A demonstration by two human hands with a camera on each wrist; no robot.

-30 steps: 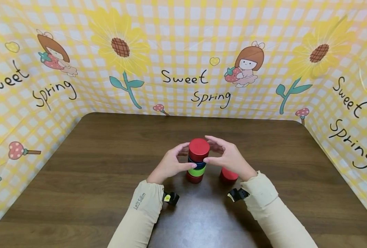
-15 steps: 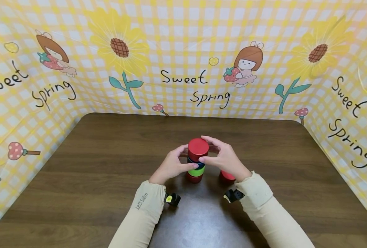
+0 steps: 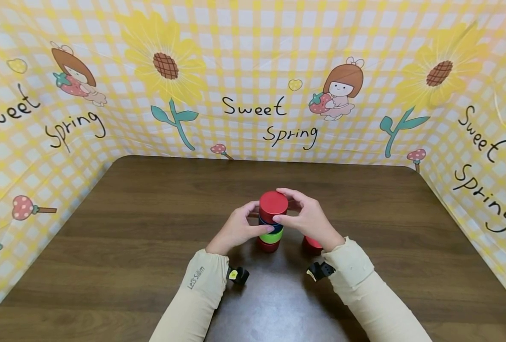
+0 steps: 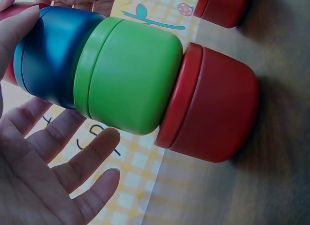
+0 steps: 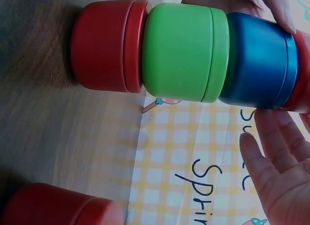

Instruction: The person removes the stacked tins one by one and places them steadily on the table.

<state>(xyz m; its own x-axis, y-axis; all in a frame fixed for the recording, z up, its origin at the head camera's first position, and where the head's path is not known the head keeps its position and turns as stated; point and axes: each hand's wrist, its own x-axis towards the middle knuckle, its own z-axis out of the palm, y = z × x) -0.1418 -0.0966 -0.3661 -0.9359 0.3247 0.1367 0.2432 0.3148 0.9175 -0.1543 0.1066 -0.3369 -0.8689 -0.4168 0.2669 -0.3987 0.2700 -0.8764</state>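
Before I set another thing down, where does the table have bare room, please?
The table is bare left of the left sleeve, right of the right sleeve, and behind the jar tower, up to the printed cloth. It is crowded around the jar tower: the left hand and right hand hold it, and a lone red jar stands close by.

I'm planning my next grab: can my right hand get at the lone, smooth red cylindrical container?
Probably not yet: your right hand holds the topmost red container, though nothing visible blocks the lone container.
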